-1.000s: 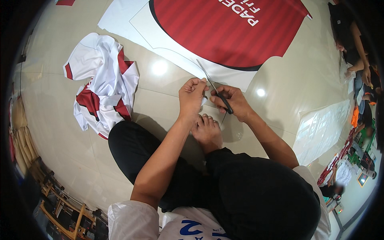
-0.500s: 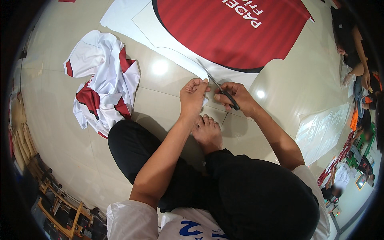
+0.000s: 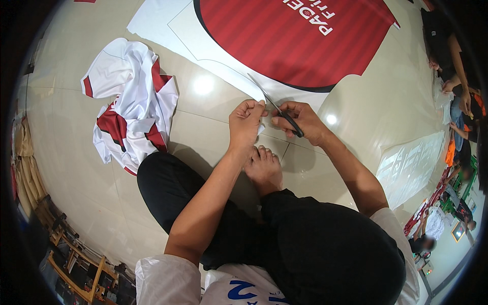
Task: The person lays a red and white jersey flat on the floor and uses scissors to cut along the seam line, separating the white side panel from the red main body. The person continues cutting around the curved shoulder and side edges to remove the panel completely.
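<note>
A large red fabric panel (image 3: 284, 46) with a white border lies on the tiled floor ahead of me. My left hand (image 3: 246, 121) pinches a white edge strip (image 3: 249, 89) of that fabric, its end poking out below the fingers. My right hand (image 3: 301, 122) grips black-handled scissors (image 3: 290, 122), thumb and fingers at the handles. Their metal blades point up and left, along the white border just right of my left fingertips. The fabric there hides part of the blades, so how far apart they are is hard to tell.
A crumpled white and red garment (image 3: 134, 101) lies to the left. My bare foot (image 3: 265, 168) is just below my hands. A translucent sheet (image 3: 409, 162) lies on the right, with other people (image 3: 457, 76) beyond it. Wooden frames (image 3: 76, 269) stand lower left.
The scissors have shifted very slightly up and left with my right hand. My left hand keeps its place. Another person's hands at the far right have moved.
</note>
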Tool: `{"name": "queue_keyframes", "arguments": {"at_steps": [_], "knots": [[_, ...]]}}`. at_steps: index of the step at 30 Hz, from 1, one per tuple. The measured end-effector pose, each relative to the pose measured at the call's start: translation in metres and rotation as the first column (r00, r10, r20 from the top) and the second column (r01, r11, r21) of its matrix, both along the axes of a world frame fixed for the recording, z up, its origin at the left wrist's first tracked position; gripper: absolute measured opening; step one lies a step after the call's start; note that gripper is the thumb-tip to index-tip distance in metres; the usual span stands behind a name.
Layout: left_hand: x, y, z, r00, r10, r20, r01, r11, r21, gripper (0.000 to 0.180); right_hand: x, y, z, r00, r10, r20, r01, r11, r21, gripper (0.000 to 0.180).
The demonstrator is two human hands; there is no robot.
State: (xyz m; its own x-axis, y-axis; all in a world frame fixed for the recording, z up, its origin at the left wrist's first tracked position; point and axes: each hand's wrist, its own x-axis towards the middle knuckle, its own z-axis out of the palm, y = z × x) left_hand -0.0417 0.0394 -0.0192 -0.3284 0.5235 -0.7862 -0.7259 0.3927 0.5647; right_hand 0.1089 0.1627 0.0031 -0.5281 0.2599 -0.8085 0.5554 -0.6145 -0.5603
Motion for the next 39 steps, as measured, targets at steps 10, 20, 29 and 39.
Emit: {"name": "queue_keyframes", "arguments": {"at_steps": [10,20,29,39], "knots": [[-0.001,-0.001,-0.002,1.0,0.018,-0.013,-0.018,1.0,0.011,0.017,-0.006,0.013,-0.002,0.996,0.082,-0.021,-0.081,0.996,0.025,0.041],[-0.002,-0.002,-0.001,1.0,-0.013,-0.004,0.013,1.0,-0.005,0.016,-0.008,0.02,-0.003,0.991,0.135,0.001,-0.135,0.99,0.043,0.039],[0.0,-0.001,-0.001,1.0,-0.005,-0.01,0.006,1.0,0.008,0.014,-0.013,0.027,-0.009,0.992,0.122,-0.042,-0.121,0.992,0.031,0.04],[0.0,-0.001,-0.002,0.999,-0.013,-0.035,0.013,1.0,-0.004,0.015,-0.014,0.033,-0.008,0.983,0.181,-0.001,-0.181,0.982,0.06,0.041]]}}
